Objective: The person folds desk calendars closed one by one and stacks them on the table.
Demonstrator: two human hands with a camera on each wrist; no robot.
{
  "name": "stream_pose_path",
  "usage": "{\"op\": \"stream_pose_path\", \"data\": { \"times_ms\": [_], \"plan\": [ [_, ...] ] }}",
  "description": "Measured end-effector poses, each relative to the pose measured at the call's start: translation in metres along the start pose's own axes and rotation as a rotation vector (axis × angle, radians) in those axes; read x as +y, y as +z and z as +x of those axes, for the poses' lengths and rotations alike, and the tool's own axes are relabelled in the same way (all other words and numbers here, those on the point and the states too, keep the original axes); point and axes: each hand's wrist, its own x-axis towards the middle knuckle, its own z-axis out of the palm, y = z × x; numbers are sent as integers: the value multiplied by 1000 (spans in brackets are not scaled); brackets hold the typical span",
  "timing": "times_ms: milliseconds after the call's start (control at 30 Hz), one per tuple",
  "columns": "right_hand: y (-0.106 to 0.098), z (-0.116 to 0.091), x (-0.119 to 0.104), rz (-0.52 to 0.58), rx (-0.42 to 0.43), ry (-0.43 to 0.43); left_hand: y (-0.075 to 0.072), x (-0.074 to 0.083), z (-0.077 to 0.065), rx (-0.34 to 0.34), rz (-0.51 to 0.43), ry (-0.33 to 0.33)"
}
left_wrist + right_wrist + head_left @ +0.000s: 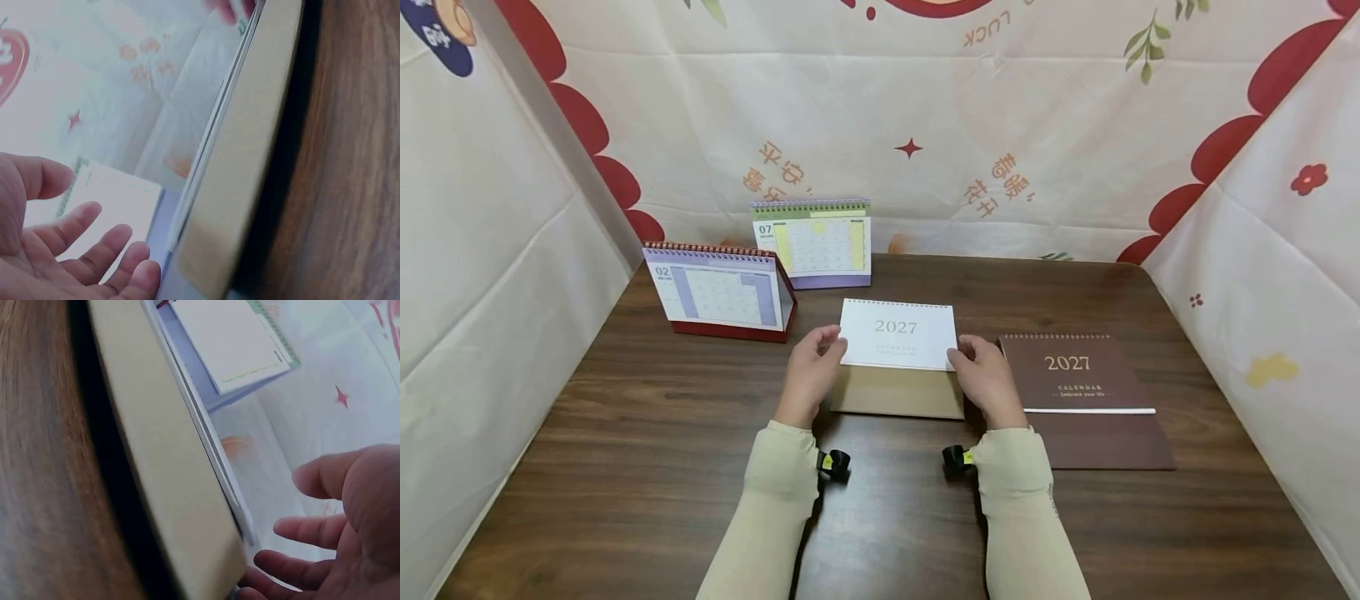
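A white 2027 desk calendar (897,335) with a tan cardboard base (897,393) sits mid-table between the two hands. At its left edge is my left hand (809,373), and at its right edge my right hand (989,377). The left wrist view shows loosely bent, parted left fingers (115,247) beside the end of the tan board (247,144). Similarly, the right wrist view has the right thumb (325,475) apart from the fingers, whose lower tips come close to the board's corner. Neither hand pinches the calendar.
Two desk calendars stand at the back left, one with a red base (722,292) and one showing 07 (820,246). A brown 2027 calendar (1075,375) lies flat to the right, close by the right hand. Printed cloth (895,100) hangs around the table (647,467).
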Motion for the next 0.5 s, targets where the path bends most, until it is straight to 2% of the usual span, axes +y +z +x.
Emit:
{"op": "stream_pose_path", "data": {
  "times_ms": [133, 233, 367, 500],
  "plan": [
    [-4, 5, -10, -123, 2, -132, -3, 10, -2, -47, 84, 71],
    [-8, 9, -16, -209, -6, -195, -8, 19, 1, -113, 225, 143],
    [-12, 16, -21, -344, -64, -251, -14, 27, 12, -246, 481, 261],
    [-12, 25, -19, -471, -142, -276, -14, 24, 25, -427, 692, 283]
  ]
}}
